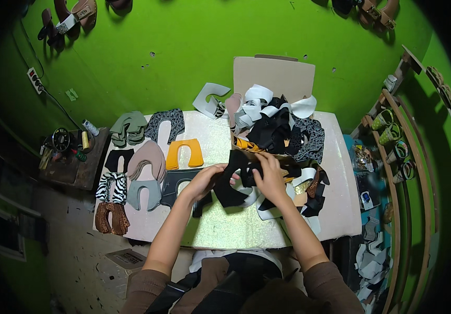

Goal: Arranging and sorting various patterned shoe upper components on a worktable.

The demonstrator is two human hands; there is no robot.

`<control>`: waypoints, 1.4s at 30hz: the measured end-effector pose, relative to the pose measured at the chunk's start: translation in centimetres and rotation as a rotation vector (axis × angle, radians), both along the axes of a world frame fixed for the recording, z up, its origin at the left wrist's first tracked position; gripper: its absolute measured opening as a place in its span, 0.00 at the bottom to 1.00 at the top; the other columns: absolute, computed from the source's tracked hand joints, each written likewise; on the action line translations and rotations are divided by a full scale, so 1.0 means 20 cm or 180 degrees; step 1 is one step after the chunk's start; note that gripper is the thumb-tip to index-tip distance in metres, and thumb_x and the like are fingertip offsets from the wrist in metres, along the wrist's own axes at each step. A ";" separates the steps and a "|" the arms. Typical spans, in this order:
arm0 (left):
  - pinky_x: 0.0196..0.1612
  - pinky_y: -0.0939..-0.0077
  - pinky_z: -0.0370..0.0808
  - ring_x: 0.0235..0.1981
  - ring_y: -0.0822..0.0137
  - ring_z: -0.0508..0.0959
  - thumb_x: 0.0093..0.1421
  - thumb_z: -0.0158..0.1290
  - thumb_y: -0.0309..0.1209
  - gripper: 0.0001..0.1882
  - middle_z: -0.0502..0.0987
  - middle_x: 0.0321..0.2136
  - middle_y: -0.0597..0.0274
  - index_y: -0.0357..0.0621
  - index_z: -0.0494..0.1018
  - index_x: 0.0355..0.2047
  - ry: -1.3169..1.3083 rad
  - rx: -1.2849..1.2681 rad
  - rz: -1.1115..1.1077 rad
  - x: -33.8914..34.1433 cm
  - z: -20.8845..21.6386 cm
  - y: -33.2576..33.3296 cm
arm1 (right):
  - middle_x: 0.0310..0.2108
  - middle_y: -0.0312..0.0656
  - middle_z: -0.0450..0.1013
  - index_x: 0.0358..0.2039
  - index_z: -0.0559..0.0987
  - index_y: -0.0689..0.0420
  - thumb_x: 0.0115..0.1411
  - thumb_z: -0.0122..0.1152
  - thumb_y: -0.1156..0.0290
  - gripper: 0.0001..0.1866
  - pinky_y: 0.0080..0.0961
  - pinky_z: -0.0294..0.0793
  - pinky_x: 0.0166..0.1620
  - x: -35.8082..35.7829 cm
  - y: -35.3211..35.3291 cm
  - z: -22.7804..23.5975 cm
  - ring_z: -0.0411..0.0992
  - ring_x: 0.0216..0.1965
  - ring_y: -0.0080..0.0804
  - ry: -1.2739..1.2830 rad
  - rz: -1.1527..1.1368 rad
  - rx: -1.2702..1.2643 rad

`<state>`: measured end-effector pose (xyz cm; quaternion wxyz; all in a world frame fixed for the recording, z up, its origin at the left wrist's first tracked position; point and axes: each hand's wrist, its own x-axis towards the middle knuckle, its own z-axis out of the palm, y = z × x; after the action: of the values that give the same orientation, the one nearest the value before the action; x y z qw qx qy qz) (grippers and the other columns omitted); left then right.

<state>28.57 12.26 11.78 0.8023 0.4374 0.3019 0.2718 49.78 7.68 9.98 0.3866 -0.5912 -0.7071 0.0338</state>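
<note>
A black curved cut piece of sheet material with a pale underside is held over the middle of the table. My left hand grips its left side, with fingertips showing past its inner edge. My right hand has its fingers curled on dark material at the right of the piece; its exact hold is partly hidden. Beside my left wrist lie dark U-shaped pieces. Just beyond my hands, a cardboard box with raised flaps overflows with black, white and patterned cut pieces.
Stacks of U-shaped pieces fill the left side: orange, pink, grey, zebra-striped, and brown. Loose scraps lie right of my hands. A wooden rack with sandals stands at right, a small dark table at left.
</note>
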 end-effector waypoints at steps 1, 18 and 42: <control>0.45 0.76 0.71 0.38 0.68 0.75 0.58 0.39 0.28 0.19 0.73 0.40 0.53 0.30 0.63 0.48 -0.0035 -0.0057 -0.0001 0.01 0.00 -0.01 | 0.44 0.47 0.64 0.45 0.69 0.61 0.51 0.53 0.72 0.19 0.35 0.62 0.49 -0.02 -0.02 0.03 0.63 0.46 0.45 0.0034 0.0196 -0.0045; 0.38 0.87 0.69 0.35 0.78 0.72 0.61 0.41 0.24 0.18 0.73 0.39 0.63 0.34 0.62 0.52 0.0666 0.0448 0.0580 0.09 -0.22 -0.16 | 0.24 0.40 0.73 0.38 0.73 0.62 0.51 0.60 0.65 0.17 0.20 0.70 0.32 -0.19 -0.06 -0.11 0.73 0.25 0.24 0.1834 0.0547 -0.1606; 0.34 0.85 0.69 0.29 0.79 0.72 0.60 0.47 0.30 0.14 0.75 0.31 0.65 0.34 0.68 0.43 0.1307 0.1166 0.0192 -0.02 -0.14 -0.15 | 0.40 0.47 0.65 0.40 0.73 0.58 0.48 0.57 0.68 0.17 0.33 0.62 0.50 -0.18 -0.07 0.00 0.61 0.47 0.44 0.0662 0.0769 -0.0773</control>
<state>28.23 9.22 9.04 0.6234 0.6120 0.4168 0.2513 46.17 6.36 9.98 0.3766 -0.5376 -0.7199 0.2258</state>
